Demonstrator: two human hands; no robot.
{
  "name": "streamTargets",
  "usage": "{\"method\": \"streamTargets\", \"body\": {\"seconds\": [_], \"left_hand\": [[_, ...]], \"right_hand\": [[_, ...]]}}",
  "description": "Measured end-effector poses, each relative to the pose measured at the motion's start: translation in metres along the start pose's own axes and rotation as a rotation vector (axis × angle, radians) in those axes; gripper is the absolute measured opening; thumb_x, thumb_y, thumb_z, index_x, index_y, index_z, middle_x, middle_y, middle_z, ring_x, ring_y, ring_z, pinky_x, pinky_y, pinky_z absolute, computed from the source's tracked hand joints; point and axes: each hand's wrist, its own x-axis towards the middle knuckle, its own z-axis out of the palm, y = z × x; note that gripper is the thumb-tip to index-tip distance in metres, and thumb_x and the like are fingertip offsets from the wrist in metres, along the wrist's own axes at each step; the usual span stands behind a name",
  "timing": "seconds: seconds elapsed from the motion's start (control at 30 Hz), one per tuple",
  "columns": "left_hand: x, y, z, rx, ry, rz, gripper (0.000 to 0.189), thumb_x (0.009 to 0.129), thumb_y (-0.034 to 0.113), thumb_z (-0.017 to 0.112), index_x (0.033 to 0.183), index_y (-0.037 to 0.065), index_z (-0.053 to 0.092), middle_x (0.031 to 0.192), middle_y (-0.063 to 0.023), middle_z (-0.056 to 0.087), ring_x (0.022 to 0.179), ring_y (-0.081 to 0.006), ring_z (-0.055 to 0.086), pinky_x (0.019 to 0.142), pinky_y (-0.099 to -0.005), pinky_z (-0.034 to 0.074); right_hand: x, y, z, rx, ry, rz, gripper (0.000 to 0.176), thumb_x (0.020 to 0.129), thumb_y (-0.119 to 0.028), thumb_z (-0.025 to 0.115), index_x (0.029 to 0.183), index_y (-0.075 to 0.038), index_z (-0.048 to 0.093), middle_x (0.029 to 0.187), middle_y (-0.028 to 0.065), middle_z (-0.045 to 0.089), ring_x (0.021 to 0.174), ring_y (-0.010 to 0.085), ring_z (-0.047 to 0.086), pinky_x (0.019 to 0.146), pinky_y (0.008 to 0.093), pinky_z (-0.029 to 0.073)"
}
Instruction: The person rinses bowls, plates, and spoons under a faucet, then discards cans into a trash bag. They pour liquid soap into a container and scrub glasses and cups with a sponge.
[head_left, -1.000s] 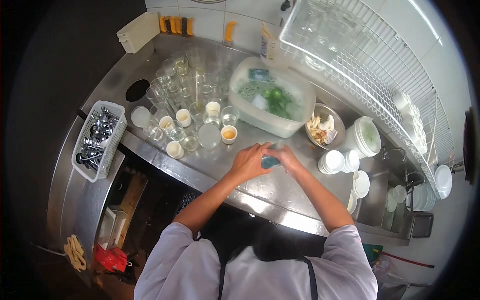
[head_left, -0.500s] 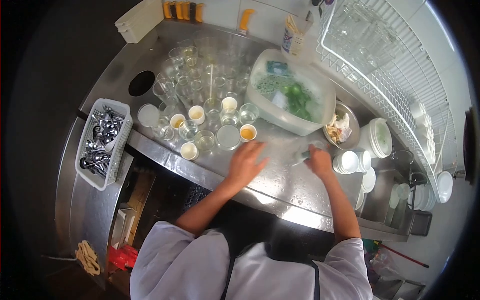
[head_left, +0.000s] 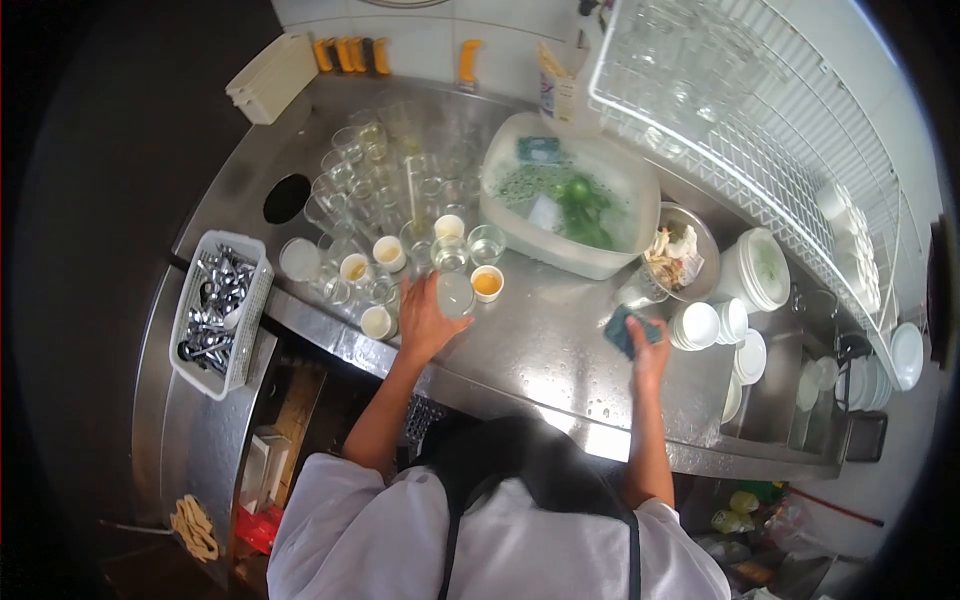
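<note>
Left of centre in the frame, the left hand (head_left: 424, 325) has its fingers spread and curved around a round glass with a cloudy top (head_left: 456, 295), thumb on one side and fingertips on the other; whether the glass is raised off the steel counter (head_left: 545, 340) cannot be told. Just to its right sits a white cup of orange liquid (head_left: 487, 284), and around it, reaching up the left side of the frame, stands a crowd of clear glasses (head_left: 370, 185) with more white cups (head_left: 389, 253) among them

Right of centre, the right hand (head_left: 650, 350) has its fingers closed on a dark green sponge (head_left: 622, 331) – pinched at its right side, the rest of it jutting left over the counter. Just above the sponge lies a clear glass (head_left: 641, 291), next to a metal bowl of food scraps (head_left: 707, 262). White dishes (head_left: 697, 325) are stacked near the right hand, with a tall white container (head_left: 752, 275) behind them

At upper centre, a translucent tub (head_left: 580, 262) holds foamy water, a green object (head_left: 585, 210) and a blue-green pad (head_left: 539, 151). A wire rack (head_left: 790, 190) with glassware fills the upper right, while a white basket (head_left: 251, 330) of cutlery (head_left: 215, 310) stands at the left
</note>
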Motion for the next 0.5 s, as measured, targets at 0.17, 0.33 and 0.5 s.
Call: {"method": "streamTargets", "body": {"seconds": [0.17,0.33,0.5], "left_hand": [[-0.024,0.025,-0.005,-0.036,-0.030,0.048,0.098,0.061,0.032,0.093,0.142,0.003,0.046,0.133,-0.0242,0.058,0.127,-0.0392,0.055,0.118,-0.0517,0.032],[-0.031,0.074,-0.007,-0.546,-0.136,-0.097,0.099,0.060,0.022,0.095,0.144,0.004,0.045,0.139,-0.0198,0.053,0.126,-0.0360,0.056,0.110,-0.0447,0.044],[0.007,0.143,0.025,-0.838,-0.217,0.086,0.107,0.063,0.019,0.095,0.150,0.006,0.036,0.140,-0.0159,0.053,0.127,-0.0303,0.055,0.108,-0.0424,0.045]], "right_hand": [[-0.048,0.049,-0.003,0.173,-0.115,0.230,0.037,0.083,-0.025,0.086,0.100,-0.004,0.061,0.084,0.0019,0.064,0.073,0.0115,0.059,0.069,0.0280,0.049],[-0.071,0.087,-0.022,0.120,-0.118,0.285,0.037,0.081,-0.027,0.087,0.096,-0.004,0.062,0.084,0.0040,0.065,0.074,0.0130,0.061,0.068,0.0290,0.050],[-0.082,0.089,-0.039,0.187,-0.108,0.317,0.035,0.082,-0.022,0.086,0.098,-0.003,0.061,0.088,0.0067,0.066,0.076,0.0139,0.062,0.068,0.0281,0.051]]}}
